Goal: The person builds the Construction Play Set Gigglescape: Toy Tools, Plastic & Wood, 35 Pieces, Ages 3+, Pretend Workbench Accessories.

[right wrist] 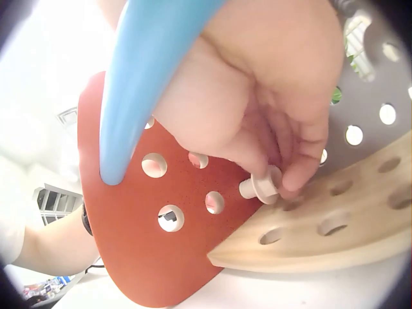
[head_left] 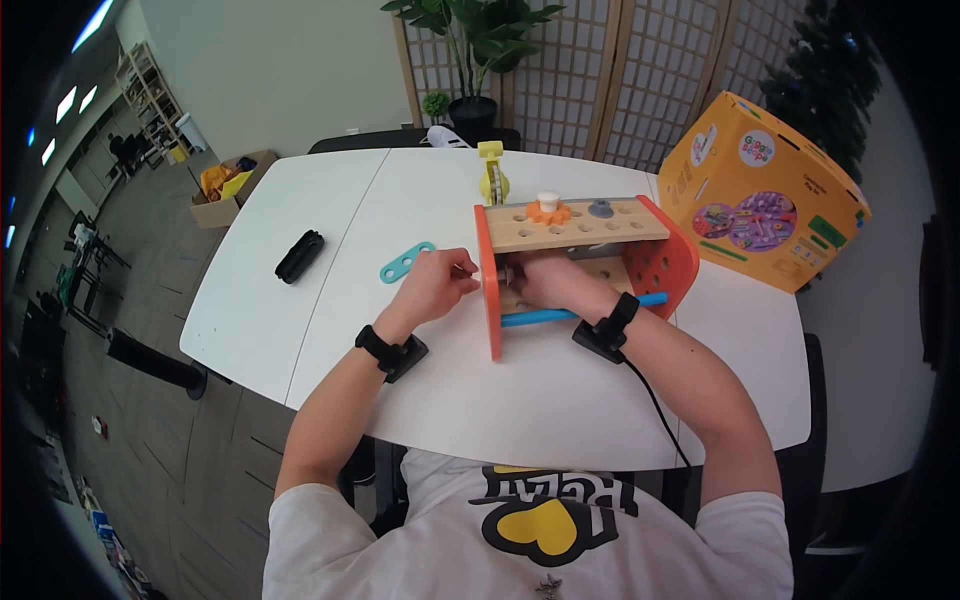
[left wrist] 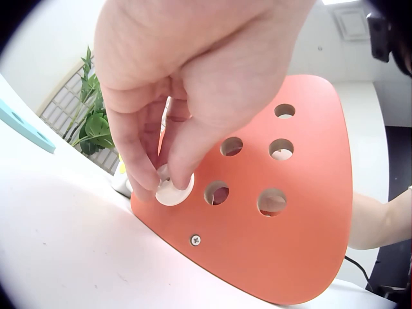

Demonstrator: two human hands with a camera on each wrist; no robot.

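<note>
A toy workbench has a wooden top (head_left: 585, 232), orange-red side panels (left wrist: 302, 238) with holes, and a blue bar (head_left: 540, 318) across its front. At the outer face of the left panel, my left hand (head_left: 435, 287) pinches a white round plastic piece (left wrist: 175, 192) between thumb and fingers. Inside the frame, my right hand (head_left: 548, 280) pinches a white toy bolt (right wrist: 262, 188) by its head. Its shank points at the inner face of that panel, close over the wooden lower board (right wrist: 309, 238). The top partly hides the right fingers in the head view.
On the top sit an orange gear (head_left: 543, 215) with a white bolt and a grey piece (head_left: 600, 209). Behind stands a yellow toy (head_left: 492, 178). Left lie a teal strip with holes (head_left: 407, 262) and a black case (head_left: 299, 257). A large orange box (head_left: 740, 170) stands right.
</note>
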